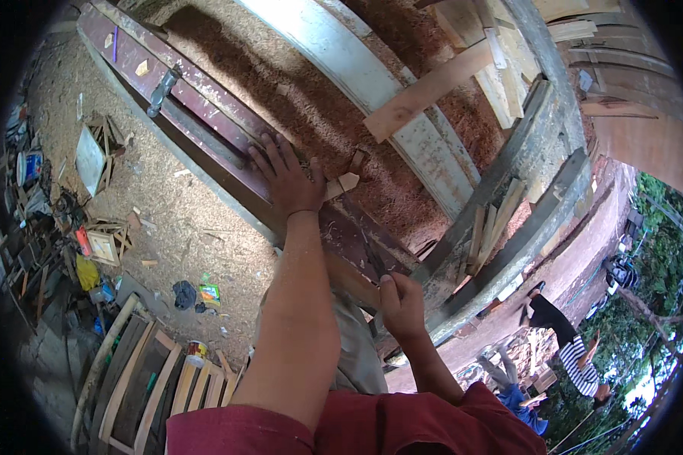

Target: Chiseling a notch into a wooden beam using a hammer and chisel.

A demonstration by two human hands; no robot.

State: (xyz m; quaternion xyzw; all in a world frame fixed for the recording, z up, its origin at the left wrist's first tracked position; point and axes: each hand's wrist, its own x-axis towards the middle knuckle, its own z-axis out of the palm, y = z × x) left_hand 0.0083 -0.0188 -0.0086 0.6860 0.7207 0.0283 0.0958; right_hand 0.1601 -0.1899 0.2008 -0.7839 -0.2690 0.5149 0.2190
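My left hand point(287, 176) lies flat, fingers spread, on a long dark reddish timber beam point(197, 95) that runs from the upper left toward the lower middle. A small pale wood block point(341, 184) sits just right of that hand. My right hand point(402, 303) is closed at the near end of the beam, gripping a thin dark tool point(372, 262) whose kind I cannot make out. A dark cylindrical tool point(162, 91) lies further up the beam.
Sawdust covers the ground point(190, 220). A pale plank point(425, 91) lies across curved timbers point(508, 205) to the right. Wooden frames point(140, 387) and scattered scraps and cans point(99, 243) are at the left. Other people point(569, 345) stand at the lower right.
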